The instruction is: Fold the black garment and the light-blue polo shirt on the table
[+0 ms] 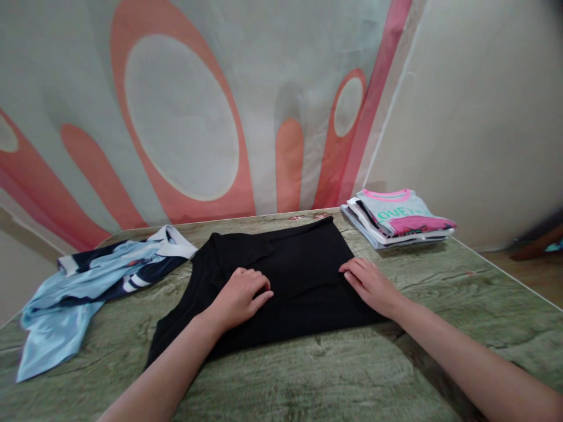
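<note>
A black shirt lies spread and partly folded in front of me, with a folded flap near its upper left. My left hand rests on its middle left part, fingers loosely curled and thumb held apart; nothing shows in its grasp. At the shirt's right edge, my right hand touches the black cloth with its fingertips. That hand looks loosely open, its fingers bent over the edge. Both forearms reach in from the bottom and hide some of the lower left hem.
A crumpled light-blue and navy shirt with a white collar lies at the left. At the back right sits a stack of folded clothes, a grey and pink shirt on top. Behind the wood-patterned table stands a patterned wall.
</note>
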{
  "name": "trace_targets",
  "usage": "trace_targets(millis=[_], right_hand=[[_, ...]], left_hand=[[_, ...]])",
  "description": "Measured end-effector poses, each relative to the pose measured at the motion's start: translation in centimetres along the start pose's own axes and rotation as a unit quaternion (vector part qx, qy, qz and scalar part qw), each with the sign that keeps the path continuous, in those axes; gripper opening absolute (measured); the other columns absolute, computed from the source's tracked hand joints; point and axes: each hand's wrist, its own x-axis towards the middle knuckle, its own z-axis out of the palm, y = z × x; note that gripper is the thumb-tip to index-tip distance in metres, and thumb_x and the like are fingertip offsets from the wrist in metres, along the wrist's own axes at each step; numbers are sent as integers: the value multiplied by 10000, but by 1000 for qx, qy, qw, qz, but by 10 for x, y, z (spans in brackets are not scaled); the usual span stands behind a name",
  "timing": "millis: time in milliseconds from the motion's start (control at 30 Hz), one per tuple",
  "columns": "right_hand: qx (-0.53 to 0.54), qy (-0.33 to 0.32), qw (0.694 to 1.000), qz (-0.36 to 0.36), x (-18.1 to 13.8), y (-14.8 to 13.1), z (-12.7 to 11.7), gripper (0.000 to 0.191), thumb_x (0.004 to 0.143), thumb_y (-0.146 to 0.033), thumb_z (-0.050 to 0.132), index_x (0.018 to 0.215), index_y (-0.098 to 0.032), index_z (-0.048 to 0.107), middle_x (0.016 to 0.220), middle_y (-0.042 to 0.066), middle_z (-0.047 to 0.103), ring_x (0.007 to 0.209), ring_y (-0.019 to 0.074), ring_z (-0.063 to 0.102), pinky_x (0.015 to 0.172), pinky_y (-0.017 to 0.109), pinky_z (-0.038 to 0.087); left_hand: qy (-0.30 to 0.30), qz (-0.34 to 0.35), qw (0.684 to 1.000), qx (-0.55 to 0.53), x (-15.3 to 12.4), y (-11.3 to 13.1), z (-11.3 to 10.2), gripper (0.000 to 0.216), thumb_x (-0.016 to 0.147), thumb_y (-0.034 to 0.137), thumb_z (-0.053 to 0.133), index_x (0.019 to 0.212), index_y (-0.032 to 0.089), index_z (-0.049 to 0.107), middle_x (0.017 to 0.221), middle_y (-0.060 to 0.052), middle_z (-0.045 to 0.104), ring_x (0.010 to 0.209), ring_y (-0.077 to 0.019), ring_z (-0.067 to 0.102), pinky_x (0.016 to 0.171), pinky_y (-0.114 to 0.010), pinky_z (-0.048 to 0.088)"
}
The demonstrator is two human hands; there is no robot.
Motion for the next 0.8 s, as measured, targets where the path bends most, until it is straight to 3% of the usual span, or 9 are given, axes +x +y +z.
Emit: trace_targets(millis=[200,400,600,700,800], right_hand=[[56,-49,997,2,-1,17,-12,106,896,-252,547,979,-241,611,970,53,636,954,226,570,840,390,464],[75,-41,996,37,-1,19,-11,68,882,-270,534,912,-233,583,911,41,638,901,218,584,805,371,479],[33,-16,999,41,-2,27,-5,93,880,-246,510,936,-237,585,889,41,634,884,225,581,802,378,482],[-9,13,999,38,-1,20,-7,118,852,-205,529,956,-232,578,933,61,615,920,246,565,817,403,478],[-37,37,999,16,1,2,-13,192,859,-147,497,1007,-228,588,1003,89,606,975,271,553,863,445,464]], left_hand=[[-8,11,1000,8,2,3,2,219,973,339,423,881,207,571,872,-39,619,840,-197,561,790,-337,368],[-30,2,999,-21,3,2,4,220,948,415,483,929,213,568,891,-32,637,856,-207,572,764,-329,362],[-29,-8,999,-15,3,3,1,185,931,339,486,825,205,556,805,-21,613,786,-191,559,745,-325,376],[-8,2,1000,20,4,16,-5,102,894,217,491,948,203,576,937,-61,622,879,-222,559,782,-362,403],[4,51,999,10,4,39,-4,336,856,63,422,1115,221,567,1136,-90,609,1011,-238,557,861,-399,428]])
